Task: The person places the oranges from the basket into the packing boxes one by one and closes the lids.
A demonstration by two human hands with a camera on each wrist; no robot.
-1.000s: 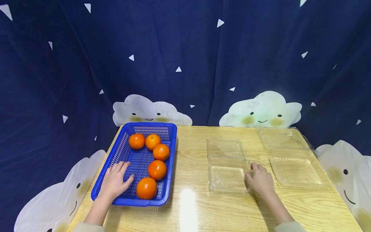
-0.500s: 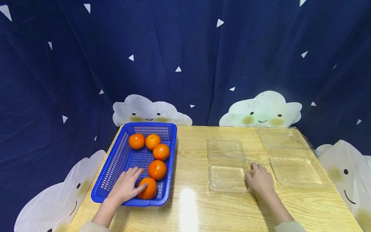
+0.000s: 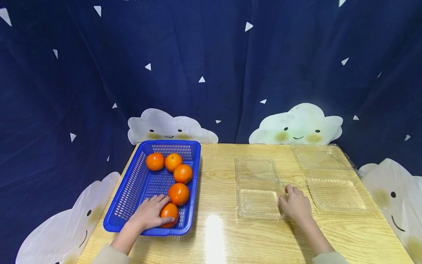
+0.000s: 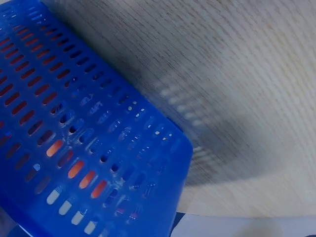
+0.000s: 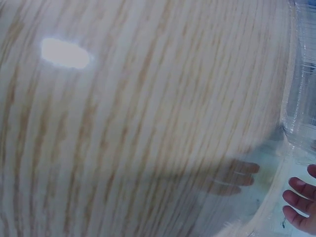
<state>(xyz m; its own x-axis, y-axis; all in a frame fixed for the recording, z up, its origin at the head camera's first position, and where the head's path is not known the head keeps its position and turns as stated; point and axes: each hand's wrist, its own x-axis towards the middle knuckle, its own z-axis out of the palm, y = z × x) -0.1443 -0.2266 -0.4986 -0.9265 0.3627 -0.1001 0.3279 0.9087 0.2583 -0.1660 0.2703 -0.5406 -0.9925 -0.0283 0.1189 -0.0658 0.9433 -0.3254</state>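
Orange [image 3: 169, 214] sits in the basket [image 3: 192, 198], under the left grip [image 3: 149, 212], which has just moved across and curled thumb and fingers round it; the hold seems nearly firm. Loosely bent, the right grip [image 3: 296, 206] lies beside a box [image 3: 258, 205], holding nothing visible. Wooden surface [image 3: 215, 187] between grips; navy curtain [image 3: 211, 47] beyond.

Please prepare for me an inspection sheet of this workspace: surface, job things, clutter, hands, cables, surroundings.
Surface: wood-grain table, glare patch near the front.
Job things: blue basket, five oranges inside; left container, right container, both clear and open.
Clutter: nothing seen.
Left hand: fingers and thumb around the nearest orange.
Right hand: at left container's right edge; grip unclear.
Cables: nothing seen.
Surroundings: dark blue curtain with white triangles and clouds.
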